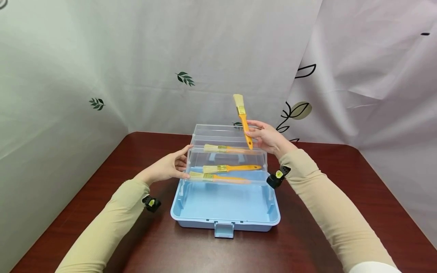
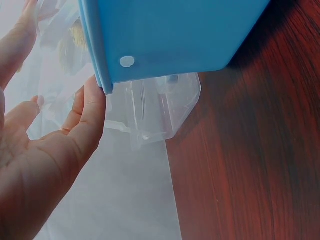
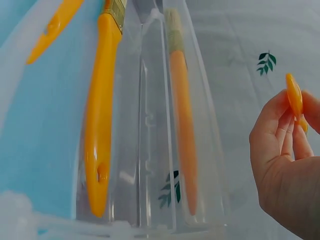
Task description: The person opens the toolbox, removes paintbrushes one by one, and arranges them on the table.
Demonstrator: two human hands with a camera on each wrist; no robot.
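My right hand (image 1: 268, 137) pinches a paintbrush (image 1: 239, 104) by its orange handle, bristles up, above the back of a blue storage box (image 1: 225, 225) with clear tiered trays. In the right wrist view the handle end shows between thumb and fingers. My left hand (image 1: 167, 165) holds the left end of the clear trays (image 1: 227, 155), its digits spread from the upper tray to the lower one. A fingertip lies right at the blue rim (image 2: 100, 75) in the left wrist view. Other paintbrushes lie lengthwise: one in the upper tray (image 1: 222, 149), one in the middle (image 1: 239, 167), one in front (image 1: 225, 179).
The box stands on a dark red-brown wooden table (image 1: 136, 250), its front latch (image 1: 224, 230) hanging down. A pale cloth (image 1: 153, 57) with leaf prints hangs behind the table and along its sides. Each wrist wears a small black camera strap (image 1: 151, 203).
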